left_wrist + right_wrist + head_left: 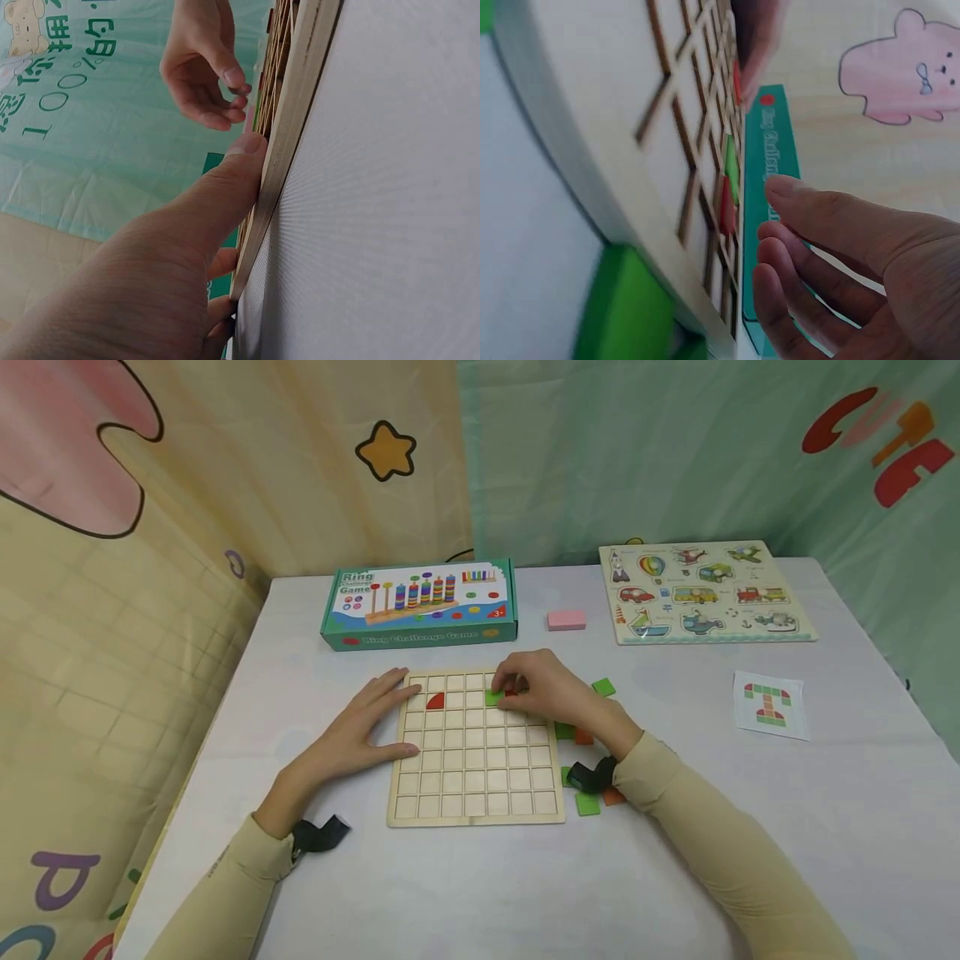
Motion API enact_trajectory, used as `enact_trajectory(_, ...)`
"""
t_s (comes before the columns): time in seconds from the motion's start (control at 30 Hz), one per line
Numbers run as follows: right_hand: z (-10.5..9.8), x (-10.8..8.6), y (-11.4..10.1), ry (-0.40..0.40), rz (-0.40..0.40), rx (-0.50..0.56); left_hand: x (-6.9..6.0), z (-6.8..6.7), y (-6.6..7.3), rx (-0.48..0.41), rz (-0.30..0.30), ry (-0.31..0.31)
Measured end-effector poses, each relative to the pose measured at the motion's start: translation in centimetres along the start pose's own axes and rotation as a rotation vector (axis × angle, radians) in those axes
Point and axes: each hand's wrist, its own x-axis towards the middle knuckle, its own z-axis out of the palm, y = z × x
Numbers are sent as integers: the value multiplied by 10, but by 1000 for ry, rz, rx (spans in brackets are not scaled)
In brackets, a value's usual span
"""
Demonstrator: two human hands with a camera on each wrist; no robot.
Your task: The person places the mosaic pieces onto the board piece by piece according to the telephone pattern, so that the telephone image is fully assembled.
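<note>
A wooden grid board (454, 760) lies on the white table. My left hand (347, 731) rests on its left edge, thumb and fingers spread and fairly straight. Over the upper right cells is my right hand (551, 692), its fingers loosely bent with nothing between them in the right wrist view. Just by those fingertips, a green square tile (492, 698) sits in the grid beside a red piece (727, 206), which the hand partly covers in the head view. Another red piece, a quarter-round (437, 701), lies in the upper left part.
Loose green tiles (588, 804) and orange tiles (613, 796) lie right of the board, partly under the right forearm. Behind stand a ring game box (420, 606), a pink block (566, 620) and a vehicle puzzle (708, 593). A pattern card (771, 705) lies at right.
</note>
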Motion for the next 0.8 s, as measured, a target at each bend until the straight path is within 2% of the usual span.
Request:
enact_trajectory(0.23,-39,-7,16,-48,53,70,0,0,0,3,14,4)
enact_trajectory(0.4,-62,-17,31,-123,189,-9,0,0,0,3,22,9)
enact_trajectory(0.57,-67,-22,31,-212,321,-132,1,-1,1,3,25,9)
enact_trajectory(0.67,-65,-22,27,-249,353,-168,0,-1,2,2,24,9)
enact_trajectory(0.8,-62,-22,25,-246,351,-162,0,-2,3,-6,23,8)
